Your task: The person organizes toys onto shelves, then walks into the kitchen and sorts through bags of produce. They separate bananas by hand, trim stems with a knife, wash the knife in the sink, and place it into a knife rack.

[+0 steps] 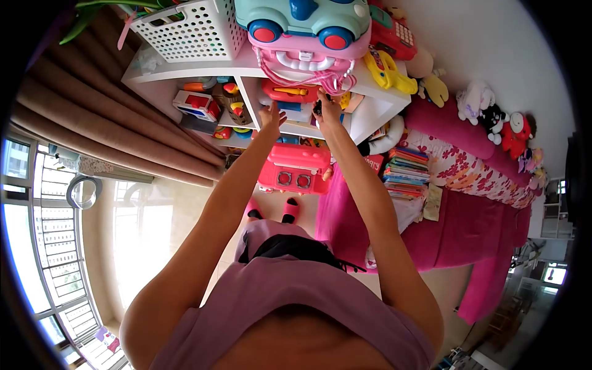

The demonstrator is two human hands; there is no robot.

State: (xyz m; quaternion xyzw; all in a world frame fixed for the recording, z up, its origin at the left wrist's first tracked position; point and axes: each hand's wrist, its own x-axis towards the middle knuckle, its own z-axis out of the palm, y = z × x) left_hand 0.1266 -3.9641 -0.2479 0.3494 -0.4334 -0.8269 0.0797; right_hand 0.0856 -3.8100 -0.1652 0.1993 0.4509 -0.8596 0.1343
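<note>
Through the headset view, my right hand [331, 111] pinches a small black object [317, 108] before the white shelf [248, 95]; my left hand [269, 117] has its fingers spread. A loose pinch could drop it among toys; lifting could snag the pink cords [330, 79]

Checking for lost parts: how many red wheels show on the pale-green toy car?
2 on the near side of the car: left red wheel, right red wheel; others may be hidden.
</note>
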